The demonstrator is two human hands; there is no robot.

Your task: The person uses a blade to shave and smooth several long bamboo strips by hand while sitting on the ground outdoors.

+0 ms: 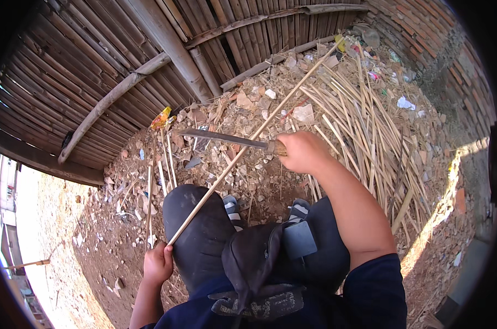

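Observation:
My left hand (158, 263), beside my left knee, is closed around the near end of a long, thin bamboo strip (204, 198). The strip slants up and away to the right, past my knees toward the far wall. In my right hand (304, 153) is a knife (224, 137), gripped by its wooden handle. Its long dark blade points left and crosses the strip; whether it touches, I cannot tell. Another thin stick (149, 205) reaches down to my left hand, and whether the fingers hold it is unclear.
Many pale bamboo strips (363, 129) lie piled at the right. Broken brick, stones and litter cover the dirt ground (111, 257). A slatted bamboo wall (95, 71) curves along the far left, and a brick wall (424, 27) stands at the far right. A yellow wrapper (161, 118) lies near the slats.

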